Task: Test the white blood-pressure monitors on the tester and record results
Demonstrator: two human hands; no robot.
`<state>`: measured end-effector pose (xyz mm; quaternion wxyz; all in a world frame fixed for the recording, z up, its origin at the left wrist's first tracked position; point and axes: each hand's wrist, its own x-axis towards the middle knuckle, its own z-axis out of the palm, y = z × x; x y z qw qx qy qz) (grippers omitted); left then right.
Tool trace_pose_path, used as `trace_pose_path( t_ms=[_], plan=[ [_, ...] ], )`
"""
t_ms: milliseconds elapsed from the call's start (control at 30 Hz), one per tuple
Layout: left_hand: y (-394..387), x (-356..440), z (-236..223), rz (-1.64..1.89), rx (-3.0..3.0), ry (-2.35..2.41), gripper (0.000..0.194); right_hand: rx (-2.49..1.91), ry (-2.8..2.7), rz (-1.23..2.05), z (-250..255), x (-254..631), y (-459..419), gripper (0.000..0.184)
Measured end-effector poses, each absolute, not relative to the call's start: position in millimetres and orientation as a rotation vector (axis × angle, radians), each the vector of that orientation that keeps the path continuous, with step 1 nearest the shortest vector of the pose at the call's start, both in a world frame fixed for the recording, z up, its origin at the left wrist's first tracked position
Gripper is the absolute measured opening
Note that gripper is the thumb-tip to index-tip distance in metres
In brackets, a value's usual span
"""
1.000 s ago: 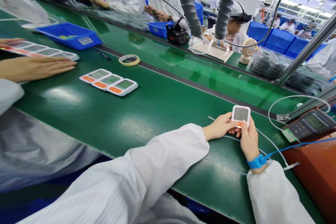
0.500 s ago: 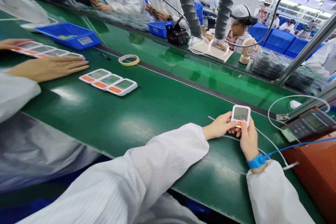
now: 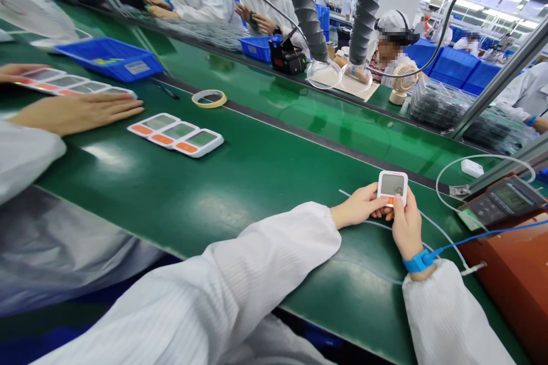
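Observation:
Between both hands I hold a small white digital timer-like device [image 3: 393, 187] with a grey screen and an orange button strip, tilted up toward me above the green bench. My left hand [image 3: 363, 204] grips its left side, the thumb on the orange strip. Around the right side is my right hand [image 3: 406, 222], its thumb at the lower edge of the screen; a blue wrist strap [image 3: 418, 262] circles that wrist. Digits show at the screen's lower right. Farther left, three similar devices [image 3: 175, 134] lie side by side on the bench.
A co-worker's hands [image 3: 81, 109] rest by another row of devices [image 3: 71, 83] at left. Behind are a blue tray [image 3: 148, 65] and a tape roll [image 3: 209, 98]. To my right stand a meter [image 3: 507, 201], an orange box [image 3: 505, 279] and a loose white tube [image 3: 445, 234].
The digits on the held device's screen have changed. Both hands keep nearly the same place and grip. Beyond the bench, a white object at the far right has shifted slightly.

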<state>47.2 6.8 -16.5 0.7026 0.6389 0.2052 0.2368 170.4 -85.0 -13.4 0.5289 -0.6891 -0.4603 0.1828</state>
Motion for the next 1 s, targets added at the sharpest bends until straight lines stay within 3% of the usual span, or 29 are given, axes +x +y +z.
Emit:
trace_pose_path(
  t_ms=[167,300,467,533,633,767,1000],
  plan=[
    [4.1,46.2,-12.2,0.477,1.615,0.52,0.071,-2.01,-1.131,0.109,-1.7,189.7,-83.1,0.056],
    [0.4,45.3,-9.2,0.456,1.858,0.503,0.043,-2.522,-1.204,-0.207,5.4,202.1,-82.9,0.051],
    [-3.4,43.7,-8.3,0.482,2.042,0.449,0.027,-2.601,-1.228,-0.439,10.8,209.8,-89.4,0.062],
    [-1.5,43.3,-10.2,0.545,2.045,0.46,0.023,-2.527,-1.321,-0.529,9.3,207.3,-91.6,0.053],
    [6.2,42.0,-12.1,0.696,2.029,0.534,0.022,-2.178,-1.716,-0.411,-1.6,193.7,-89.7,0.032],
    [20.2,34.0,-8.4,0.851,2.022,0.687,0.021,-1.778,-2.089,-0.087,-20.1,174.6,-81.2,0.034],
    [58.2,-40.5,-8.1,1.077,2.234,1.064,0.03,-1.739,-2.022,0.012,-29.9,180.3,-75.2,0.018]
  ],
)
